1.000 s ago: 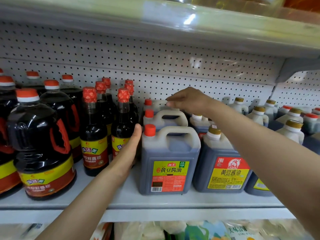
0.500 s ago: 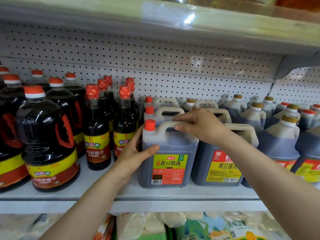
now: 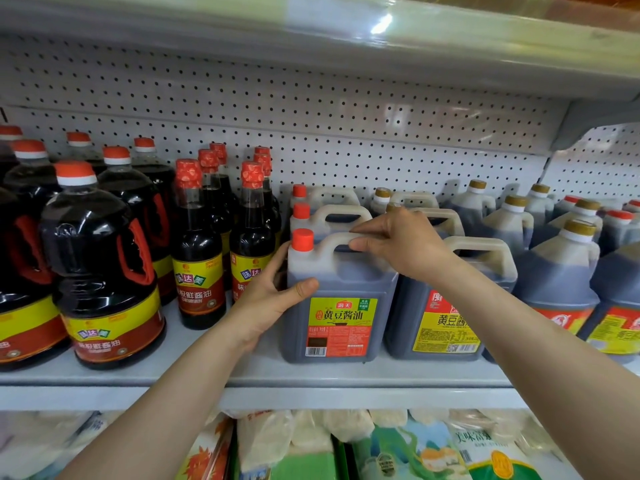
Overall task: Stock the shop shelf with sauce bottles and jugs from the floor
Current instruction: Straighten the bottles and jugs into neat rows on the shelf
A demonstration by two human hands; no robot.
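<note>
- Far left of the frame: big round soy sauce jugs (image 3: 104, 271) with red handles and red caps, standing upright on the shelf (image 3: 207, 375).
- Just right of those, a bunch of tall slim bottles (image 3: 197, 258) with red foil tops, also upright, labels facing out.
- The left hand (image 3: 273, 299) comes up from the lower left and wraps the left edge of the front square jug (image 3: 339, 299). The thumb lies across the jug's front face and the fingers go round the side out of sight, so it's a half-open clasp on the body.
- That jug sits center frame near the shelf's front edge, upright, long axis vertical, red cap at its top left, yellow-green label facing the camera. Two more like it line up behind.
- The right hand (image 3: 405, 244) reaches in from the lower right, fingers curled over the jug's top handle, thumb tucked under it.
- Right side: gold-capped jugs (image 3: 554, 268), the nearest touching the held one.
- Bottom: bagged goods (image 3: 398, 448) on the lower level.
</note>
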